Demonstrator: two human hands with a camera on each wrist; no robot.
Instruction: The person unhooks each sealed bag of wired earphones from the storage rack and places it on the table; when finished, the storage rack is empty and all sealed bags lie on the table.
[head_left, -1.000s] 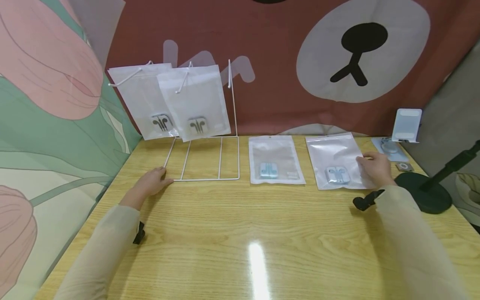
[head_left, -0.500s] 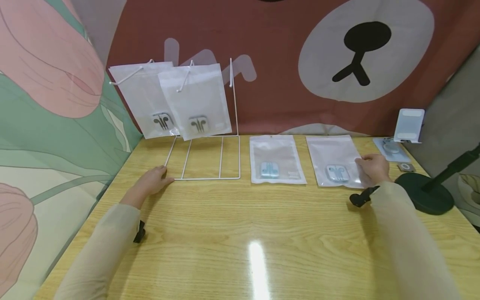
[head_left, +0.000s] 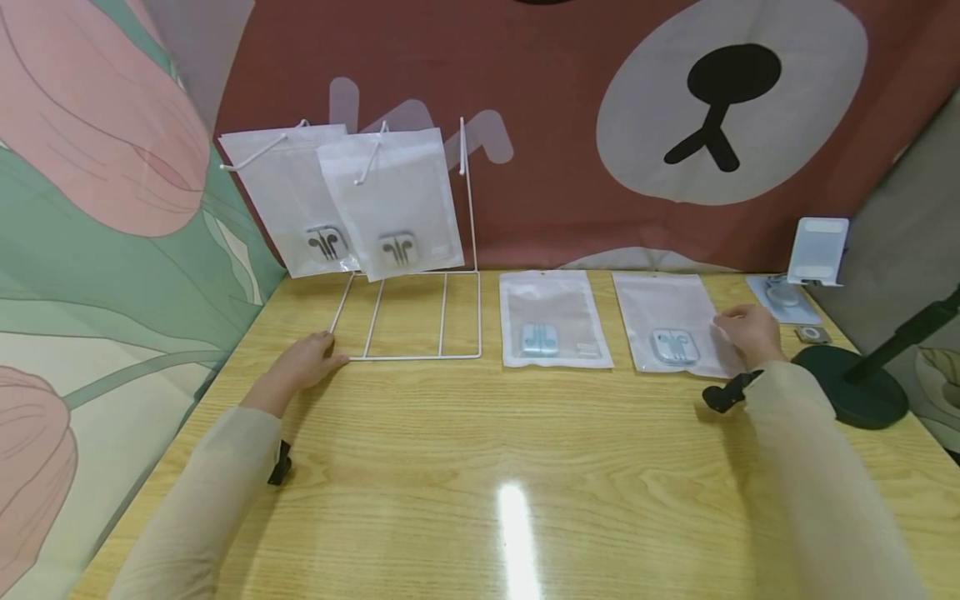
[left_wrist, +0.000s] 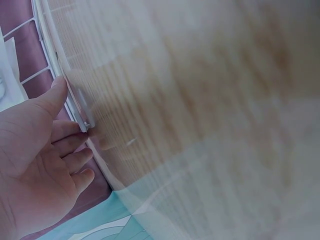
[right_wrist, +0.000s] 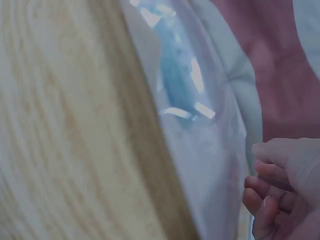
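Note:
A white wire display rack (head_left: 405, 359) stands at the back left, and my left hand (head_left: 300, 364) holds the front left corner of its base. The left wrist view shows the thumb and fingers either side of that wire corner. Two white zip bags, a rear bag (head_left: 281, 192) and a front bag (head_left: 386, 187), hang on its hooks, each with boxed earphones inside. My right hand (head_left: 752, 335) is at the right edge of a zip bag (head_left: 660, 302) lying on the table with boxed earphones (head_left: 675, 347). In the right wrist view, its fingers are loosely bent beside the bag's edge.
Another zip bag (head_left: 547, 300) of earphones lies between the rack and the right bag. Right of my hand are a phone stand (head_left: 817, 252), a small square item (head_left: 812, 335) and a dark round stand base (head_left: 851, 387). A printed cloth (head_left: 540, 217) hangs behind.
The right bag, wrinkled and slightly raised one second ago, now lies flatter. My right hand has shifted slightly at its edge. The left hand and rack have stayed put.

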